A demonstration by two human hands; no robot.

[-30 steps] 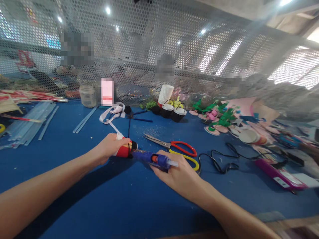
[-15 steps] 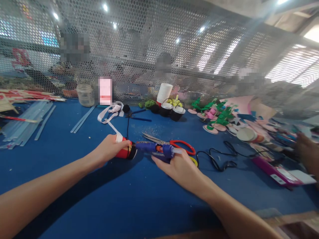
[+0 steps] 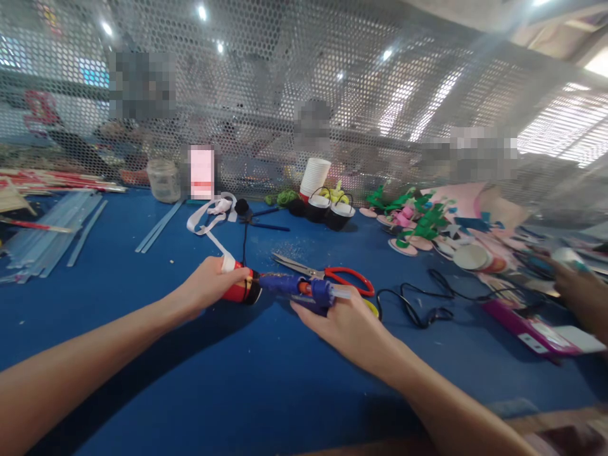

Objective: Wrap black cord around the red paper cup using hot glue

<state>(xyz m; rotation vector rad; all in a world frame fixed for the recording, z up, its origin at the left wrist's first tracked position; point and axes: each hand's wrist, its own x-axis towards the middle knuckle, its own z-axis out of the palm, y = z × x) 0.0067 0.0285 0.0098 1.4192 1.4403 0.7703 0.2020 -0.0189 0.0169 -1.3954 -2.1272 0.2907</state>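
My left hand [image 3: 211, 282] is closed round a small red paper cup [image 3: 237, 290] with a black band, tilted on its side. White ribbon [image 3: 215, 242] trails from the cup back to a loose heap, and a black cord [image 3: 244, 244] leads away from it. In my right hand [image 3: 354, 326] is a blue hot glue gun [image 3: 289, 285], a clear glue stick poking out of its rear. The gun's nozzle points left and meets the cup, or nearly so; contact is hard to make out. Just behind the gun lie scissors [image 3: 349, 280] with red and yellow handles.
Clear glue sticks [image 3: 52, 234] lie at the left, a jar [image 3: 164, 180] behind them. Small black-and-white buckets [image 3: 339, 215] and stacked white cups [image 3: 315, 177] stand by the mesh panel [image 3: 266, 126]. Rightward are green-and-pink crafts [image 3: 418, 221], a purple power strip [image 3: 527, 326] and another person's hand [image 3: 577, 288].
Both my hands hold almost the same pose, cup and glue gun still together. At the right edge, the other person's hand has shifted slightly leftward.
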